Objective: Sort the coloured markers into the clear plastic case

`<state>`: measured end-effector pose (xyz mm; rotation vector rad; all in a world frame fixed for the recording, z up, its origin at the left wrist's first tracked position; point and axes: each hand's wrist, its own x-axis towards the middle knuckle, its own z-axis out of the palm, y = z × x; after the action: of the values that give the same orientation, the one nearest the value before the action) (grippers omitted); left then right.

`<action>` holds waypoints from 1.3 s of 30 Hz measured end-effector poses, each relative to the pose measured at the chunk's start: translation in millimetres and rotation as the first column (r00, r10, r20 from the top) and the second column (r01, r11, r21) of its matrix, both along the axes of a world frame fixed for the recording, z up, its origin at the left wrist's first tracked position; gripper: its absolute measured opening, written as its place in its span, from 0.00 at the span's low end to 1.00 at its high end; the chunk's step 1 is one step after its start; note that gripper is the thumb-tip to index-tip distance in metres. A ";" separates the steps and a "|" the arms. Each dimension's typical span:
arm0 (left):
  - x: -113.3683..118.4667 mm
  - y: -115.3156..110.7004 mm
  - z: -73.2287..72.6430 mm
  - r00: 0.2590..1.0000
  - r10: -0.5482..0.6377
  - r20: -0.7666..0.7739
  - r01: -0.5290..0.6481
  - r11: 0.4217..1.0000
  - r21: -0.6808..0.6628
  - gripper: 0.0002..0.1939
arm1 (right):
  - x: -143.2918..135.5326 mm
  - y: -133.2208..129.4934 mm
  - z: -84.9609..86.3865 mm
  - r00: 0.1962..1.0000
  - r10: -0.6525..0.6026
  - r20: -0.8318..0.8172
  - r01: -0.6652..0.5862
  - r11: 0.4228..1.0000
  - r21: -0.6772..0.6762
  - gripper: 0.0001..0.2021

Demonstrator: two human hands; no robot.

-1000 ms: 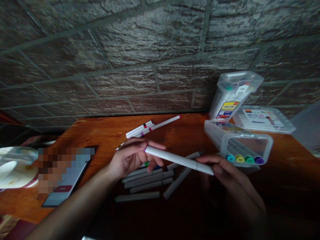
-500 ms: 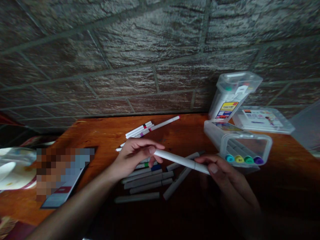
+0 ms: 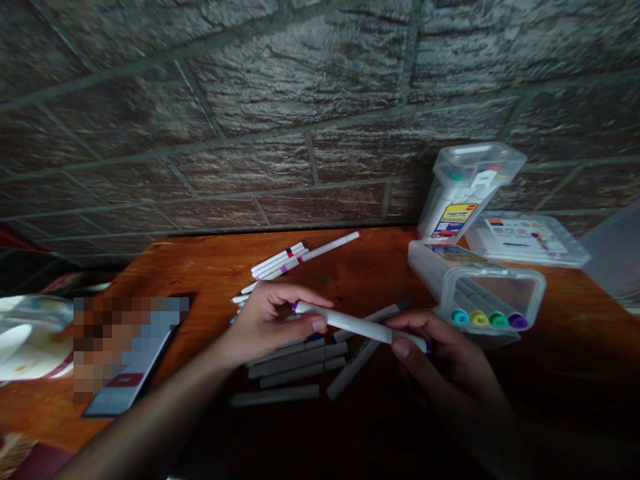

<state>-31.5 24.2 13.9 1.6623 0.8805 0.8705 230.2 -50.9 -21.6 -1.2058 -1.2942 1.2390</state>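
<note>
A white marker [image 3: 357, 325] with purple ends is held level between both hands, above the wooden table [image 3: 380, 260]. My left hand [image 3: 273, 320] pinches it near its left end, thumb in front and fingers behind. At the capped right end, my right hand [image 3: 445, 357] grips it between thumb and fingers. Several loose grey-white markers [image 3: 297, 363] lie under and in front of the hands, partly hidden by the left one. Behind my left hand, thinner white markers [image 3: 280, 260] with red, purple and pink marks lie in a slanting group.
An open clear case [image 3: 445, 273] at the right holds markers with blue, yellow, green and purple ends. Behind it stand an upright clear marker box [image 3: 463, 193] and a flat plastic case [image 3: 530, 240]. A phone [image 3: 125, 387] lies left, beside a white container [image 3: 30, 347]. A brick wall [image 3: 300, 167] closes the back.
My left thumb and fingers have shifted along the marker, so its purple left end now shows. My right hand has moved slightly left along it, baring the purple right end.
</note>
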 end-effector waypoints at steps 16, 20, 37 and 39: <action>0.6 -4.9 0.6 0.992 -0.023 -0.122 0.043 0.985 0.167 0.08 | 1.2 5.4 -6.2 0.993 0.013 0.120 -0.027 0.993 0.112 0.02; 0.1 -4.5 -0.7 0.995 -0.020 -0.099 0.036 0.985 0.169 0.08 | 1.2 5.0 -5.7 0.994 0.006 0.105 -0.019 0.993 0.118 0.02; -3.1 -0.8 0.5 0.999 -0.031 -0.032 0.033 0.996 0.077 0.10 | -1.0 3.9 -9.3 0.998 0.060 0.010 -0.060 0.997 0.055 0.05; -3.9 -0.4 0.2 0.999 -0.047 -0.005 0.047 0.999 0.025 0.11 | -1.3 3.9 -8.8 0.998 0.056 0.019 -0.057 0.997 0.060 0.04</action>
<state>-35.4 23.8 14.2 1.7003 0.8335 0.8488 229.0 -47.1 -30.4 -1.1464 -1.3767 1.2232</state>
